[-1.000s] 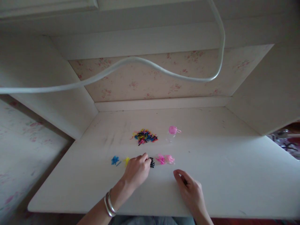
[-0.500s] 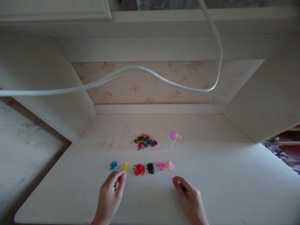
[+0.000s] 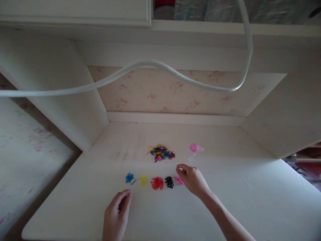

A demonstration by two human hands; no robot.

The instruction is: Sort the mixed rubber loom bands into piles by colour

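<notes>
Small elastic bands lie in a mixed-colour heap [image 3: 162, 153]. In front of it runs a row of single-colour piles: blue bands [image 3: 129, 177], yellow bands [image 3: 143, 180], red bands [image 3: 157, 183], black bands [image 3: 169, 182] and hot pink bands [image 3: 179, 180]. My right hand [image 3: 192, 177] reaches over the row's right end, hiding the light pink pile; its thumb and finger are pinched between the row and the heap. Below the blue pile, my left hand [image 3: 117, 212] hovers with fingertips together. Anything in either pinch is too small to see.
A clear little container with a pink lid [image 3: 194, 148] stands right of the heap. A white cable [image 3: 150, 63] hangs across the view above the white desk [image 3: 75, 201]. Side panels [image 3: 283, 110] and an overhead cabinet [image 3: 75, 13] enclose the desk.
My right hand has moved forward and left, from below the row to over its pink end. My left hand has drawn slightly back from the yellow pile. The view has shifted a little.
</notes>
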